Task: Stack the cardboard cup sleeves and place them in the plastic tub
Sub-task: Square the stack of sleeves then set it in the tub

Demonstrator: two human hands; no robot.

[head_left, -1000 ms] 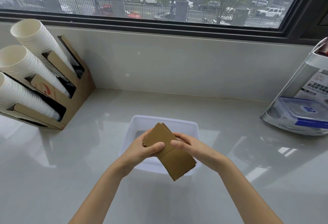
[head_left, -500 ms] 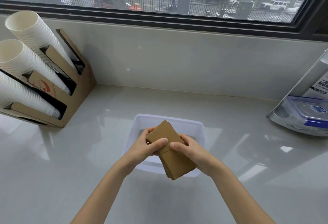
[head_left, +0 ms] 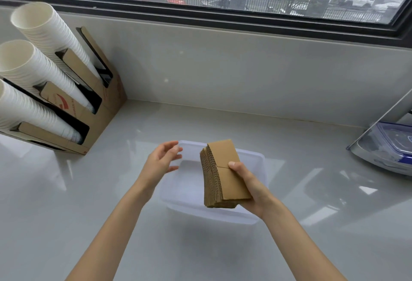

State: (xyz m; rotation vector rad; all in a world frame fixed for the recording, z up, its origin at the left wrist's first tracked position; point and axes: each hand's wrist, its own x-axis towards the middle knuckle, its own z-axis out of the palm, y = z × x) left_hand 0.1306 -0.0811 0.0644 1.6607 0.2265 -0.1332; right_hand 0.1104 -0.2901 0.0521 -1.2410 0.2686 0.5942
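A thick stack of flattened brown cardboard cup sleeves [head_left: 223, 169] is held above the clear plastic tub [head_left: 252, 219] in the middle of the counter. My right hand [head_left: 249, 189] grips the stack from its right side, thumb on the top sleeve. My left hand [head_left: 161, 162] hovers over the tub's left rim, fingers spread, touching nothing. The stack and my right hand hide much of the tub's inside.
A cardboard dispenser [head_left: 89, 111] with three rows of white paper cups [head_left: 38, 75] stands at the left against the wall. At the right edge lie plastic containers with blue-trimmed lids [head_left: 388, 144]. A window ledge runs along the back of the grey counter.
My left hand has let go of the stack and moved off to the left. The stack now rests in my right hand alone, turned more upright over the tub.
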